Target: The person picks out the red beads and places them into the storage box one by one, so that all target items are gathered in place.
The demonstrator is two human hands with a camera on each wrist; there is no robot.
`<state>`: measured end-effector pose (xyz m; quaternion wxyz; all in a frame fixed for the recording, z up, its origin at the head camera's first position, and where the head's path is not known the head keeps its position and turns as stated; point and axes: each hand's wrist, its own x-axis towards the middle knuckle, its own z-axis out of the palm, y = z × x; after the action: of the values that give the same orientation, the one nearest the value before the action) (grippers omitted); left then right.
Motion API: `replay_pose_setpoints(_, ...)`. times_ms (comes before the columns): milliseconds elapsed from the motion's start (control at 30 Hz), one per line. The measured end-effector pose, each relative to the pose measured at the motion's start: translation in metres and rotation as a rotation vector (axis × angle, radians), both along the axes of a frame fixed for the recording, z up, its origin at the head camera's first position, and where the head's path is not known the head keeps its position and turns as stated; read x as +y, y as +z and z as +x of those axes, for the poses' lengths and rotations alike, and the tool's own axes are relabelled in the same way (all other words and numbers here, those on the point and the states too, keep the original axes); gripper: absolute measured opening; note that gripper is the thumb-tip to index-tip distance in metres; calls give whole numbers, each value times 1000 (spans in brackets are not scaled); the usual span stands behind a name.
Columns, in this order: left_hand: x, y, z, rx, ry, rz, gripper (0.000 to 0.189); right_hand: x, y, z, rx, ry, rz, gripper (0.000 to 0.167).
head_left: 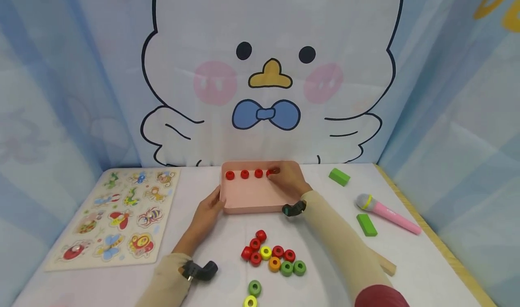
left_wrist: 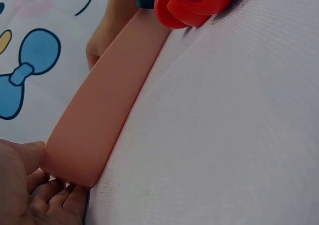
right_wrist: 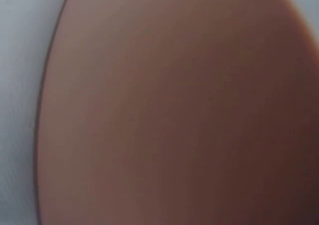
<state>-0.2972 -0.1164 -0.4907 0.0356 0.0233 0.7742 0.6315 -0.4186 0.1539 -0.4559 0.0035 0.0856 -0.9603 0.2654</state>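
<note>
A shallow pink tray (head_left: 252,198) lies at the back of the table. Along its far side sit red beads (head_left: 244,174) in a row. My right hand (head_left: 287,179) reaches into the tray and pinches a red bead (head_left: 269,173) at the row's right end, partly hidden by the fingers. At the tray's left side, my left hand (head_left: 209,210) grips the edge. The left wrist view shows its thumb at the rim and curled fingers (left_wrist: 52,200) against the corner. Only the tray's wall (right_wrist: 149,110), blurred and very close, fills the right wrist view.
Loose red, yellow, orange and green beads (head_left: 266,253) lie in front of the tray. An insect puzzle board (head_left: 126,198) is at left. On the right are green blocks (head_left: 339,177), a toy microphone (head_left: 387,213) and a wooden stick (head_left: 386,264) partly under the right sleeve.
</note>
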Motion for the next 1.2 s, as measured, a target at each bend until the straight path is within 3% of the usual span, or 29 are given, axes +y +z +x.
replay_pose_setpoints(233, 5, -2, 2, 10, -16, -16, 58, 6, -1, 3, -22, -21, 27, 41)
replay_pose_setpoints(500, 10, 4, -4, -1, -33, -35, 59, 24, 26, 19, -82, 23, -209, 42)
replay_pose_setpoints(767, 3, 7, -3, -7, -35, -41, 60, 33, 42, 69, 23, 181, -217, 37)
replay_pose_setpoints(867, 0, 6, -2, 13, -46, -18, 59, 38, 44, 94, 12, 233, -240, 35)
replay_pose_setpoints(1000, -2, 8, 0, 10, -52, -21, 60, 50, 39, 126, -60, 354, -281, 33)
replay_pose_setpoints(1200, -4, 8, 1, 1, -50, -40, 60, 67, 32, 167, -274, 530, -343, 32)
